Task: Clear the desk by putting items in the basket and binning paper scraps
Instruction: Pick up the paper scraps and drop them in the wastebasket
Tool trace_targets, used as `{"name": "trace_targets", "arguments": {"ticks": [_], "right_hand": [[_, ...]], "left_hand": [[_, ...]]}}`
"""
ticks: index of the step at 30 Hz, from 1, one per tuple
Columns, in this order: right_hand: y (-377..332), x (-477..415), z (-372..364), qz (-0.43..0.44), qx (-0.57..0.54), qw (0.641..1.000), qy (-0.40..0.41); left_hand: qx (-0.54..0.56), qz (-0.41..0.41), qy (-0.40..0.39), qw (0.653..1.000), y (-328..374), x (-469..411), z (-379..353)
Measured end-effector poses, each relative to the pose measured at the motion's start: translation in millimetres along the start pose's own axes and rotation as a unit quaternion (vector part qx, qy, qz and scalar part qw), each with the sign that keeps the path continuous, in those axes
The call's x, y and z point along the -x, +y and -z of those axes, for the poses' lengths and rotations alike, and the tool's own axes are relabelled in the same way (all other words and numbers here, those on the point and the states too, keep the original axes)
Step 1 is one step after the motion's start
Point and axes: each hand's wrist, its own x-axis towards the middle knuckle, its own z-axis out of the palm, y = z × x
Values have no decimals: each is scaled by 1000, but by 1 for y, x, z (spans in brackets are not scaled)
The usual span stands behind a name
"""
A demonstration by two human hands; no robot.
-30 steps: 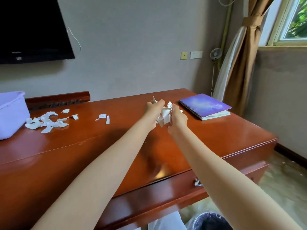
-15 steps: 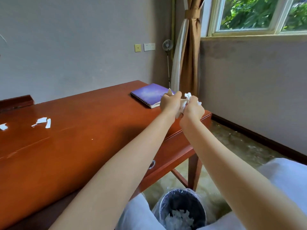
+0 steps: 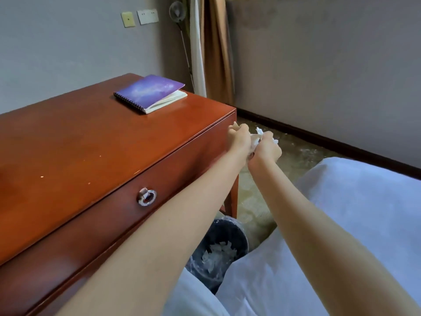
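Both hands are up and out in front, pressed close together. The left hand (image 3: 239, 139) is curled round one side of a wad of white paper scraps (image 3: 259, 132). The right hand (image 3: 267, 148) is clenched on the other side, with crumpled white edges poking out above and between the knuckles. The bundle hangs in the air just off the right-hand corner of the desk (image 3: 91, 144), over the floor (image 3: 284, 160) and not over the desktop. The left hand sits right beside the desk's edge; I can't tell whether it touches the wood. Below the forearms and nearer the person stands the dark, plastic-lined bin (image 3: 237, 233), with a heap of white scraps already in its bottom. It is tucked between the desk's front and a spread of white bedding (image 3: 353, 213) on the right. On the desk front, a drawer carries a shiny ring pull (image 3: 147, 197). At the far end of the desktop lies a purple spiral notebook (image 3: 149, 91), closed, with its cover lifted slightly at the open edge. Behind that, a tan curtain (image 3: 216, 49) hangs in the corner beside a small fan (image 3: 177, 10) on a thin stand.
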Motion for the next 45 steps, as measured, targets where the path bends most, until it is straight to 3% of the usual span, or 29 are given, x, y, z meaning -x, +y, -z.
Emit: {"name": "trace_targets", "arguments": {"ticks": [10,19,28,34,38,45], "right_hand": [[59,-34,47,-130,99,987,0],[137,-63,65,-237,187,953,-22],[186,-82,85,-410,221,882,-73],[204,-88,98,-447,245,860,-19],[214,-93,101,-469,286,835,5],[226,-96,107,-478,271,835,22]], "left_hand": [[-132,89,-4,987,-89,-20,-1],[-120,217,6,969,-157,-37,33],[-4,347,45,937,-212,-58,65],[-21,428,25,903,-242,-65,78],[-101,468,10,878,-256,-73,84],[-81,507,29,858,-257,-70,89]]}}
